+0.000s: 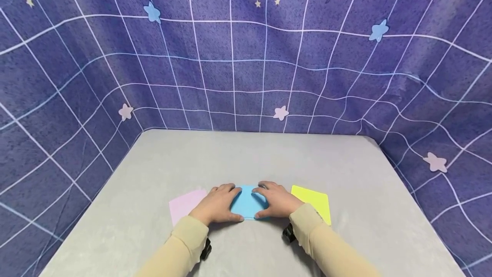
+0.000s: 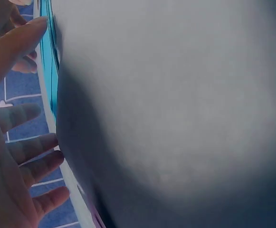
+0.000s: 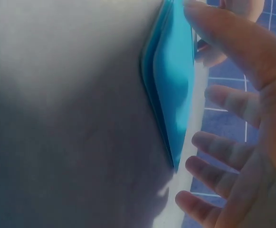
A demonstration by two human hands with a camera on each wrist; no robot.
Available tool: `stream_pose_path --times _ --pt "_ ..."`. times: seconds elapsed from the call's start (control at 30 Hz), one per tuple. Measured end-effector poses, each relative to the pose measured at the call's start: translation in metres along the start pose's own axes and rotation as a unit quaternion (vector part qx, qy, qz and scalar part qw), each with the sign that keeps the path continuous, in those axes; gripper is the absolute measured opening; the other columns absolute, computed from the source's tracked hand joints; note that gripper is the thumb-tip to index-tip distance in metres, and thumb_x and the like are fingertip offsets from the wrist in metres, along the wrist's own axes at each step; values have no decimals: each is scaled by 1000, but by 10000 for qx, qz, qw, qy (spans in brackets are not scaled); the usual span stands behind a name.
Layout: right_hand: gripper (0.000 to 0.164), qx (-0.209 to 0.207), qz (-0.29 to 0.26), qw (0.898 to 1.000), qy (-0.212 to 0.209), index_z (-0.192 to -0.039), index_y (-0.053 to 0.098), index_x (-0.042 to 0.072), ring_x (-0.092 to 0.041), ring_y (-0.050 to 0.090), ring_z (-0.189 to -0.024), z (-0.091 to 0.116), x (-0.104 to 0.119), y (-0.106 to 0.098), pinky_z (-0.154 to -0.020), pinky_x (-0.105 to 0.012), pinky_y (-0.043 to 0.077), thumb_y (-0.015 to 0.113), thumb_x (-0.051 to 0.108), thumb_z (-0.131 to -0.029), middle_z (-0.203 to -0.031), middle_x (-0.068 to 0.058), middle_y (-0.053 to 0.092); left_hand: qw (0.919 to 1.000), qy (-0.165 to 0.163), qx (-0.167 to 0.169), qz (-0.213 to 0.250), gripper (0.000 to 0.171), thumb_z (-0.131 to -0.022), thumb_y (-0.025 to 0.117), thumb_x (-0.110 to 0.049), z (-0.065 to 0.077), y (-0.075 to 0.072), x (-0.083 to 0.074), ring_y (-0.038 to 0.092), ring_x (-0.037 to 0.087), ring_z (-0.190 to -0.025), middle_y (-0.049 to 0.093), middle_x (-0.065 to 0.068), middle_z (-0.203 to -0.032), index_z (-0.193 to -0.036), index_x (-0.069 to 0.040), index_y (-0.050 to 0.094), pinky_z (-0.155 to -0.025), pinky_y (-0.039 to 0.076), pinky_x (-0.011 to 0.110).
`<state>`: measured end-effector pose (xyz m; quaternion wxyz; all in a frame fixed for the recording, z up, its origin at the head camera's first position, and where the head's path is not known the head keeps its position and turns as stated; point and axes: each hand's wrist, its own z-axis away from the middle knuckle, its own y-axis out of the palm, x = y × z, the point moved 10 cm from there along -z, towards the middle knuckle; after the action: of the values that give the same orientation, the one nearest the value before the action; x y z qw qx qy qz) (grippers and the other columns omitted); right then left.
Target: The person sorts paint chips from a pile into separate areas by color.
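Observation:
A folded blue sheet of paper (image 1: 244, 204) lies on the table between the two hands. My left hand (image 1: 221, 203) is at its left side, thumb on the near edge and index finger toward the far edge. My right hand (image 1: 277, 200) mirrors this on the right, its thumb at the near edge too. In the left wrist view, the blue paper (image 2: 50, 76) shows stacked layers under the thumb, and the other fingers are spread. The right wrist view shows the paper's layers (image 3: 173, 76) parted at one corner, with the fingers apart beside it.
A pink sheet (image 1: 182, 206) lies partly behind the left hand, and a yellow sheet (image 1: 317, 202) partly behind the right forearm. The grey table (image 1: 250, 153) is bounded by a blue curtain (image 1: 246, 72) with grid lines and stars.

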<state>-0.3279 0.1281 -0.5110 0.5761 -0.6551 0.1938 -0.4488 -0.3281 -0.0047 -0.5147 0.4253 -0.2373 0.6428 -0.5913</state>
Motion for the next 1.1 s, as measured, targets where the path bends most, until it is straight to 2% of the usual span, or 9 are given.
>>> stream_pose_path --times 0.23,0.43,0.6,0.8,1.1 --pt "71 107 153 9998 50 -143 60 15 -38 45 -140 -2 -2 8 -109 -56 41 84 49 -85 -153 -20 46 10000 14 -23 -31 88 -82 81 -59 0 -1 -1 45 38 -140 49 22 -150 -146 -5 56 -112 36 55" --pt "73 236 237 9994 106 -143 61 13 -38 43 -141 -1 0 7 -110 -55 39 84 50 -85 -154 -20 44 9997 165 -21 -172 83 -82 81 -58 -4 0 -2 45 36 -140 51 18 -150 -143 -6 59 -110 38 56" --pt "77 389 304 9987 104 -145 61 14 -38 42 -142 -1 0 10 -111 -55 39 86 50 -82 -155 -20 43 9997 181 74 -116 86 -81 82 -59 -4 2 -3 44 35 -141 50 17 -152 -145 -8 57 -110 37 57" --pt "77 557 372 9976 181 -147 59 17 -36 42 -143 1 0 12 -112 -54 38 84 51 -84 -157 -18 41 9997 137 189 -47 88 -81 82 -59 -3 5 -4 43 34 -142 49 16 -153 -147 -9 56 -112 36 56" --pt "78 428 325 9985 44 -148 58 16 -34 43 -142 0 0 9 -111 -54 39 84 51 -84 -156 -18 43 9998 147 112 21 88 -80 83 -57 -5 4 -3 44 34 -141 50 15 -152 -148 -8 55 -110 37 56"
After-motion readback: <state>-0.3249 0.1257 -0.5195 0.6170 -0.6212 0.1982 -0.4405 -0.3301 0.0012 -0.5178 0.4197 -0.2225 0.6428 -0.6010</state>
